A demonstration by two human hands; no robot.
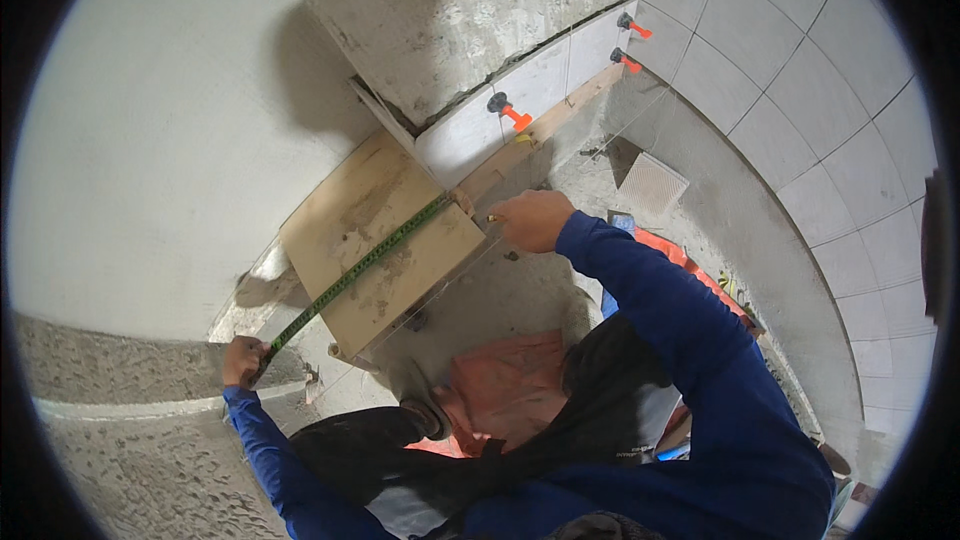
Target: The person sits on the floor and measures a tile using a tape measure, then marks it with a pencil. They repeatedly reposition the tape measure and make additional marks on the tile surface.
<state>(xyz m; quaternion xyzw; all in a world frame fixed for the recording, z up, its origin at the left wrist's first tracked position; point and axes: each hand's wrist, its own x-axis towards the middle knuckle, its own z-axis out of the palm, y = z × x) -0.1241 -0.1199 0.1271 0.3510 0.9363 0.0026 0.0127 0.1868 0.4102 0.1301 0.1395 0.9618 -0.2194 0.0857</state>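
Note:
My left hand (pixel 243 362) is closed around the lower-left end of a tape measure (pixel 365 262). Its green blade runs up and to the right, lying diagonally over a beige board (pixel 400 285) with grey smears. The blade's far end is by the board's upper-right side, near the lower end of the white tile strip (pixel 470 145). Just right of that end is my right hand (pixel 537 221), fingers curled, with a small thin yellowish thing at the fingertips. What kind of thing it is cannot be made out.
Black and orange tile-levelling clips (pixel 512 112) stick out from the white strip, with a wooden batten (pixel 575 105) beneath. A ribbed tile piece (pixel 653 183) lies beyond my right arm. A reddish sheet (pixel 510 385) is between my legs. Large tiles (pixel 770 60) cover the right wall.

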